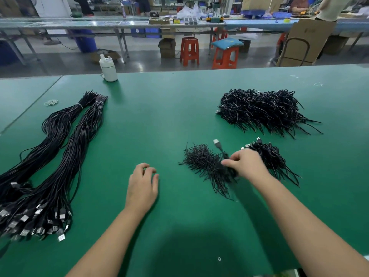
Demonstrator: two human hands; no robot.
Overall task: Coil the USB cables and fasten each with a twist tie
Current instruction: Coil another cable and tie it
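1. While your right hand curls its fingers over a cable at the twist-tie pile, your left hand rests loosely curled and empty on the green table.
2. That cable's plug points far and slightly left; its long axis runs near-to-far under your fingers.
3. Uncoiled USB cable bundles lie well left, stretched near-to-far, plugs nearest you; your left hand is closer to them.
4. Finished coils sit far right.

Right hand among twist ties (black)
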